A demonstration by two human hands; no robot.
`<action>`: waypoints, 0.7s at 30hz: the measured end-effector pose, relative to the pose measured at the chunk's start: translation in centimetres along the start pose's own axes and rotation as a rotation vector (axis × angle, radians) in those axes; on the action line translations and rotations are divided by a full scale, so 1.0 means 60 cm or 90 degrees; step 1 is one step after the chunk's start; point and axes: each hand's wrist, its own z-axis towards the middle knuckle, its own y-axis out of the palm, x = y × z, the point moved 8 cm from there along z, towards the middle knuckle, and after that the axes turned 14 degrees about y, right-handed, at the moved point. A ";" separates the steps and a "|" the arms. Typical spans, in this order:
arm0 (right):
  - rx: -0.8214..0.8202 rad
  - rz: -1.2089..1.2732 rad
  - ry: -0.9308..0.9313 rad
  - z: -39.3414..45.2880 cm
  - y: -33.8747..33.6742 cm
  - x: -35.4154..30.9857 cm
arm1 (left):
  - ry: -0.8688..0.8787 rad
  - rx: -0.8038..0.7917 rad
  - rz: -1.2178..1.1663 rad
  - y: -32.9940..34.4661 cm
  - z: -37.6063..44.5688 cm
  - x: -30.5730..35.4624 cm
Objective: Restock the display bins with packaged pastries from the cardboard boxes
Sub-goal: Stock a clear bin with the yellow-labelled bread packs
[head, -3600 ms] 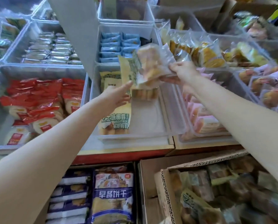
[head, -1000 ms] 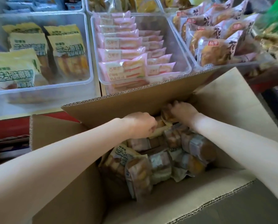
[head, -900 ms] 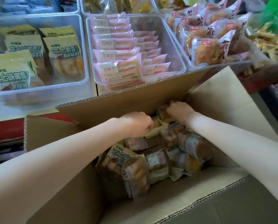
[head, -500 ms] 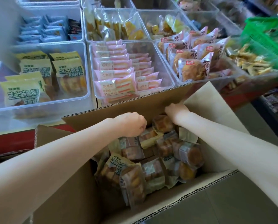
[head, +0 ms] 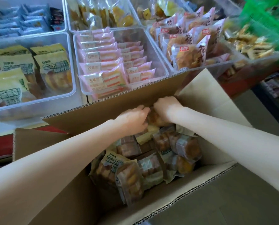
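Note:
An open cardboard box point(head: 192, 189) fills the lower half of the view, holding several clear-wrapped pastry packs point(head: 130, 177). Both my hands are at its far wall, side by side. My left hand point(head: 132, 120) curls its fingers over a pastry pack point(head: 153, 118) that sits between the hands. My right hand point(head: 165, 108) grips the same pack from the right. The fingertips are hidden behind the pack. Above the box, at the left, stands the clear display bin point(head: 43, 98) with matching yellow-green pastry packs point(head: 54, 69).
The box's raised far flap point(head: 119, 109) stands between my hands and the bins. A bin of pink sandwich-cake packs point(head: 103, 69) is in the middle, a bin of red-labelled buns point(head: 187, 51) to the right, a green basket point(head: 265, 21) at top right. Grey floor lies at the lower right.
My hands have come together at the box's far wall and now hold one pack between them. The camera has dipped slightly towards the box.

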 end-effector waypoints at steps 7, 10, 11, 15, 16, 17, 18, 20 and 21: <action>0.075 0.244 -0.120 -0.059 -0.187 0.027 | -0.065 0.181 -0.025 -0.149 -0.044 0.031; 0.034 0.313 -0.150 -0.072 -0.249 0.020 | -0.063 0.158 -0.226 -0.198 -0.081 0.010; 0.037 0.319 -0.157 -0.074 -0.273 0.017 | -0.073 0.159 -0.280 -0.212 -0.097 0.001; 0.079 0.390 -0.148 -0.071 -0.377 0.016 | -0.073 0.306 -0.425 -0.278 -0.162 -0.040; 0.104 0.430 -0.134 -0.067 -0.404 0.017 | -0.075 0.397 -0.457 -0.298 -0.180 -0.055; 0.126 0.494 -0.121 -0.063 -0.430 0.018 | -0.087 0.503 -0.483 -0.315 -0.203 -0.072; 0.141 0.579 -0.113 -0.058 -0.451 0.014 | -0.111 0.612 -0.492 -0.327 -0.228 -0.095; 0.159 0.743 -0.098 -0.042 -0.482 -0.002 | -0.162 0.787 -0.462 -0.340 -0.278 -0.137; 0.166 0.787 -0.088 -0.033 -0.494 -0.017 | -0.180 0.837 -0.453 -0.343 -0.300 -0.157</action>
